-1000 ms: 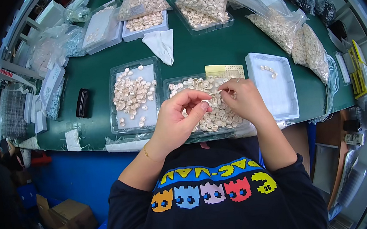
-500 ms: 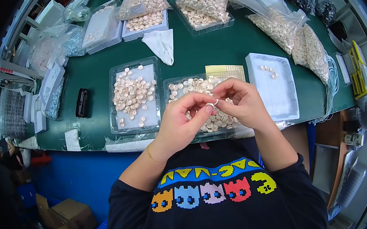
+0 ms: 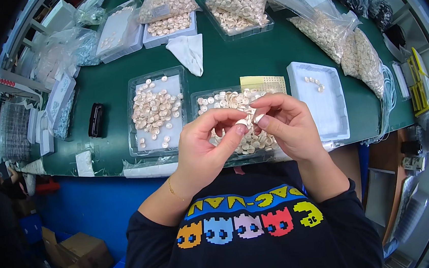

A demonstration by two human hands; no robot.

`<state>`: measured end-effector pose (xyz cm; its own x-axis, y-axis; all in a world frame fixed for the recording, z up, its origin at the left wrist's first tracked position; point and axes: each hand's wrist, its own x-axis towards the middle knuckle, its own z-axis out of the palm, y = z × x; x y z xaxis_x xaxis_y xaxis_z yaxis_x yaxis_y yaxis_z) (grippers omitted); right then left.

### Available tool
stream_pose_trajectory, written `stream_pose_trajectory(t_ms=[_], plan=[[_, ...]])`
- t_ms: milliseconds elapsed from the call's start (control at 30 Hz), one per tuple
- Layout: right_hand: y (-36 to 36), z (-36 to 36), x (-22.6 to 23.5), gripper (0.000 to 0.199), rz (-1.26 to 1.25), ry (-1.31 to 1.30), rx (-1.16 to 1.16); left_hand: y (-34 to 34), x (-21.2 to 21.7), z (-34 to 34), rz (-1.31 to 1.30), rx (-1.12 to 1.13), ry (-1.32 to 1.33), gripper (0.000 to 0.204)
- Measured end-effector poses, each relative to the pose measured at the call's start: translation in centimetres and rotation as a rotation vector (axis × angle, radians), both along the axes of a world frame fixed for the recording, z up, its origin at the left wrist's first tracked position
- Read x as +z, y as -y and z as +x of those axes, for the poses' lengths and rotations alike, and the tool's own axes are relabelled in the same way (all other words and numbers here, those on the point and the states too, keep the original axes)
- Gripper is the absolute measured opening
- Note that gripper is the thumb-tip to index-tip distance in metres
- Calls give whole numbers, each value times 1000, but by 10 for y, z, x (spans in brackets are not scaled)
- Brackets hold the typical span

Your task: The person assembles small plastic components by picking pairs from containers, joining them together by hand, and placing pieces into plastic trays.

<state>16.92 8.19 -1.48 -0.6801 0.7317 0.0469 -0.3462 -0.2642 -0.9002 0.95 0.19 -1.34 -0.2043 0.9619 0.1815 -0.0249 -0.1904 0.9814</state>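
Observation:
My left hand (image 3: 206,144) pinches a small round cream-white piece (image 3: 242,123) between thumb and index finger. In my right hand (image 3: 291,127) a similar cream-white piece (image 3: 259,119) sits between thumb and fingertips. A narrow gap separates the two pieces. Below both hands lies a clear plastic tray (image 3: 194,101) heaped with the same dished, button-like pieces; my fingers hide part of it. Left of it, another clear tray (image 3: 131,110) holds a looser spread of them on a pale liner. The pieces' exact kind I cannot make out.
A white tray (image 3: 320,119) with several pieces stands at right, beside a yellowish perforated sheet (image 3: 276,81). Bags (image 3: 323,35) of pieces and filled trays line the back. A white cloth (image 3: 189,54) and a black case (image 3: 96,120) lie on the green table (image 3: 108,87).
My hands have drawn slightly apart. The pieces, close together at the fingertips before, are now separated, one in each hand. The trays and bags have not moved.

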Motion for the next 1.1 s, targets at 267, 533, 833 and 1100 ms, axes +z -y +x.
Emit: stream_pose_trajectory(t_ms=[267,533,833,1100], plan=[[7,2,9,12,-36,-22,43,4,8,-4,31,-1,-86,10],[12,1,13,14,230,29,-64,10,19,-1,-50,-96,132,13],[19,-2,18,16,404,66,-199,10,14,-2,-17,-163,187,13],[20,0,21,17,485,101,-206,7,10,-1,85,-150,151,11]])
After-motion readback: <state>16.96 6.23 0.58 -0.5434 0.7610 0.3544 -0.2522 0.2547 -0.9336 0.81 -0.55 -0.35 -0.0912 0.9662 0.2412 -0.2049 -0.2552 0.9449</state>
